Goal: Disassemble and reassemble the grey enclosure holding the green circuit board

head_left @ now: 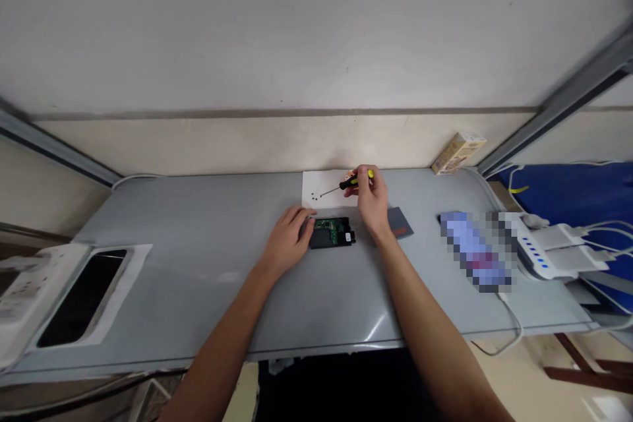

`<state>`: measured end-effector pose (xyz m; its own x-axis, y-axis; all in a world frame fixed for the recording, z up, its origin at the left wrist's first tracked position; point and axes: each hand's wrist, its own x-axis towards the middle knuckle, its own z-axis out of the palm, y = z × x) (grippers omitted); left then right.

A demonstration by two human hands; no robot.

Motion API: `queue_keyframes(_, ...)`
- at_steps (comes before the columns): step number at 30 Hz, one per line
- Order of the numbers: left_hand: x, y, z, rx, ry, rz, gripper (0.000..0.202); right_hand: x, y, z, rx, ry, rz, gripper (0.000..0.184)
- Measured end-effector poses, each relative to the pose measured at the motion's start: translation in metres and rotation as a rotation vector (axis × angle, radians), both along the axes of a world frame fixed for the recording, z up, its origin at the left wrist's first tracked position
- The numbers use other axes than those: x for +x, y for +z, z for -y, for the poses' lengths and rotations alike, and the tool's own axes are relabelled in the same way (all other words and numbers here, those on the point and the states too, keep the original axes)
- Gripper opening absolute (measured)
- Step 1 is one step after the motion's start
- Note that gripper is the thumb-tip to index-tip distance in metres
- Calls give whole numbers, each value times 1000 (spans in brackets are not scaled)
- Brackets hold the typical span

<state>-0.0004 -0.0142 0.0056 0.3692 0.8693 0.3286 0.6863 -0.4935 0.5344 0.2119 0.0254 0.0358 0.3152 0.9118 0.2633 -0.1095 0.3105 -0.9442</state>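
My right hand (372, 201) is closed around a screwdriver (349, 182) with a black and yellow handle. Its thin shaft slants down to the left, and the tip is at several tiny dark screws (313, 197) on a white sheet of paper (309, 181). Whether a screw clings to the tip is too small to tell. An opened black electronic device (324, 239) with a green circuit board lies flat in front of the paper. My left hand (289, 235) grips its left end between thumb and fingers. Beside my right wrist lies a flat grey panel (399, 221) with an orange-brown strip.
A wall (277, 142) closes off the back of the grey table (198, 224). At right are a yellow box (455, 153), a blurred-out phone (472, 250) on a cable, and a white charging station (541, 254). Another phone (82, 300) and a white power strip (42, 290) lie at left.
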Motion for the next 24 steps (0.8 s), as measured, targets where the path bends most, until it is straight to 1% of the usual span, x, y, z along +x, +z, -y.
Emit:
queue_keyframes(4, 7, 5, -10, 24, 161, 71, 24, -3, 3, 2, -26, 44, -66, 41)
queue_keyframes(6, 10, 9, -17, 43, 181, 54, 21, -4, 5, 3, -30, 54, -90, 41)
queue_keyframes(8, 12, 13, -23, 61, 141, 30, 18, -3, 7, 4, -26, 55, -107, 41)
queue_keyframes(13, 22, 19, -35, 90, 35, -74, 21, 8, 11, 4, -3, 2, -119, 42)
queue_keyframes(16, 33, 20, -47, 94, 7, -166, 19, 21, 11, 3, 12, -101, -117, 41)
queue_keyframes(20, 50, 21, -64, 75, -29, -287, 17, 36, 5, -1, 30, -251, -88, 42)
queue_keyframes(24, 60, 19, -74, 60, -52, -372, 17, 43, 0, -4, 72, -313, -37, 42)
